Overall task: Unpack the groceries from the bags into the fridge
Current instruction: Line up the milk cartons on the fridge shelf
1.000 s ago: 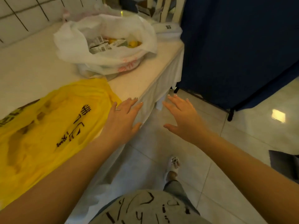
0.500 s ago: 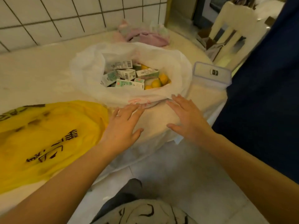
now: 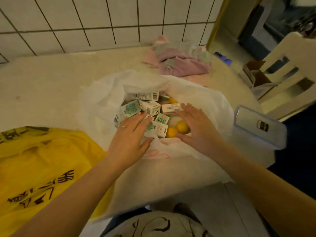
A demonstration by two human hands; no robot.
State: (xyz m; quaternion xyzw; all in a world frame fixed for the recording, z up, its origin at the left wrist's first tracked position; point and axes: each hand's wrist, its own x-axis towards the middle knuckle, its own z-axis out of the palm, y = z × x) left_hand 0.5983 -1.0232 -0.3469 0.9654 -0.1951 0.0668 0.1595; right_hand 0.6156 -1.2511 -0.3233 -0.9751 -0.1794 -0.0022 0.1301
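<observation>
A white plastic bag (image 3: pixel 201 100) lies open on the table (image 3: pixel 47 93). Inside it are several small green-and-white milk cartons (image 3: pixel 149 106) and two oranges (image 3: pixel 177 129). My left hand (image 3: pixel 130 139) reaches over the bag's near rim, fingers spread, fingertips on the cartons. Over the oranges and one carton hovers my right hand (image 3: pixel 196 127), flat and open, holding nothing. A flattened yellow bag (image 3: pixel 42 161) with black print lies at the left, under my left forearm.
A clear lidded plastic box (image 3: pixel 259 127) stands at the table's right edge. Crumpled pink cloth (image 3: pixel 181 62) lies behind the white bag, against the tiled wall (image 3: pixel 102 19). A pale chair (image 3: pixel 289 69) and a cardboard box (image 3: pixel 256 77) are beyond the right end.
Both hands have moved forward from the table's edge into the mouth of the white bag. The view has stepped closer to the table.
</observation>
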